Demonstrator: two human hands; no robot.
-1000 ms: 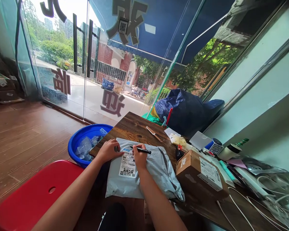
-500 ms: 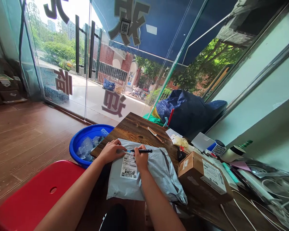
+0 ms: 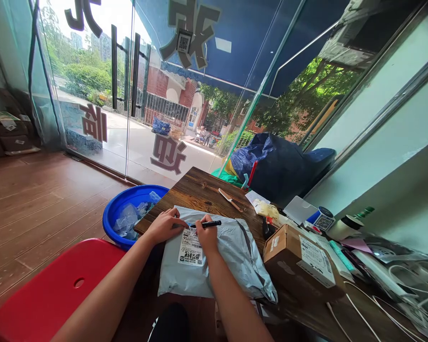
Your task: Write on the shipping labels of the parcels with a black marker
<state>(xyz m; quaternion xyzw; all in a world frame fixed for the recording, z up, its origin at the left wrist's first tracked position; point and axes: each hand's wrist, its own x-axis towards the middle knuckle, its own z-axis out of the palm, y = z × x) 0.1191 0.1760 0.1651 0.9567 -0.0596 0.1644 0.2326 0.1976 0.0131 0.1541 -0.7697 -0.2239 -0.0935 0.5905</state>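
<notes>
A grey plastic mailing bag (image 3: 235,263) lies flat on the dark wooden table, with a white printed shipping label (image 3: 189,248) on its left half. Large black handwritten characters show near the lower part of the label. My right hand (image 3: 207,236) grips a black marker pen (image 3: 211,223), its tip end at the label's upper right and partly hidden by my fingers. At the bag's upper left edge rests my left hand (image 3: 165,225), fingers extended over the bag and thumb beside the top of the label. A blue tip or cap shows between the hands.
A cardboard box (image 3: 299,261) stands right of the bag. Farther back on the table (image 3: 196,190) lies a knife (image 3: 230,199). A blue tub (image 3: 110,213) of plastic wrap and a red stool (image 3: 57,289) are on the left. Cables (image 3: 364,313) run along the right side.
My right hand and the marker have shifted slightly left, and the pen is tilted more. My left hand has stayed at the bag's edge.
</notes>
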